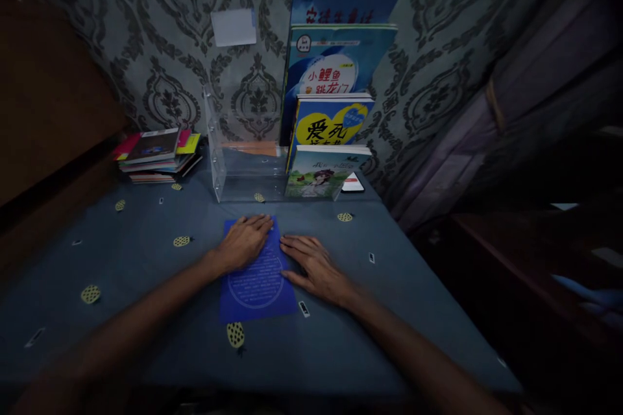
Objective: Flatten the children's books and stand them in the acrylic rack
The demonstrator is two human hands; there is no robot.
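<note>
A thin blue book (257,285) lies flat on the blue patterned tablecloth (146,259) in front of me. My left hand (243,241) rests palm down on the book's upper left part, fingers flat and close together. My right hand (314,266) lies flat at the book's right edge, fingers stretched out toward the left and touching the cover. Neither hand grips anything.
A clear acrylic book stand (228,162) stands at the back against the wallpapered wall, with several children's books (331,123) upright in tiers on its right side. A stack of books (158,154) lies at the back left. A phone (353,183) sits beside the stand.
</note>
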